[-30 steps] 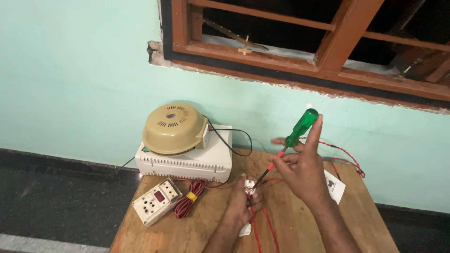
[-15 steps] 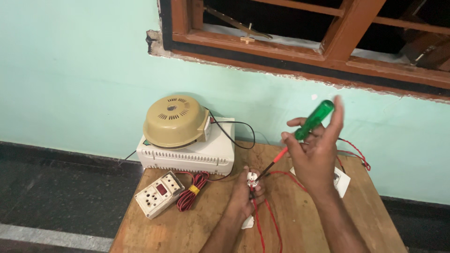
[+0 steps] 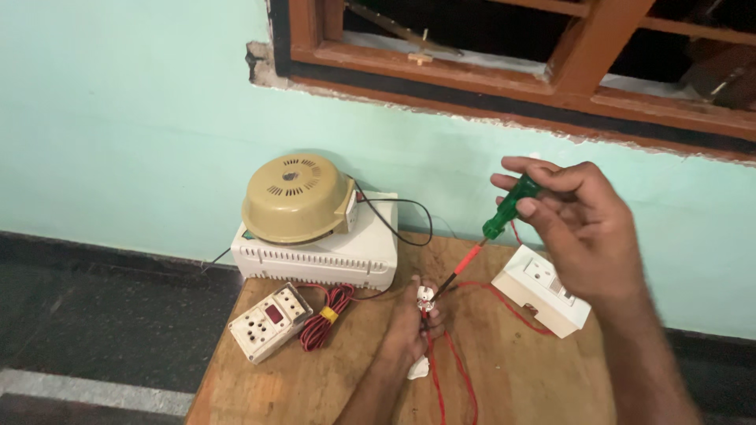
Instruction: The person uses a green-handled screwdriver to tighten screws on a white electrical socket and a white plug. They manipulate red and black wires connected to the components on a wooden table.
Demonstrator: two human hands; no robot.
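My right hand [image 3: 583,236], gripping the green screwdriver [image 3: 510,208], has tilted lower over the last second, its tip now at the white plug [image 3: 426,297] pinched in my left hand [image 3: 409,330], six o'clock of the stabilizer [image 3: 323,252] on the surface [image 3: 260,378].

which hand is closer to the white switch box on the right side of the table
Right. The right hand holding the green screwdriver hovers just above the white switch box; the left hand rests further left, pinching a small plug.
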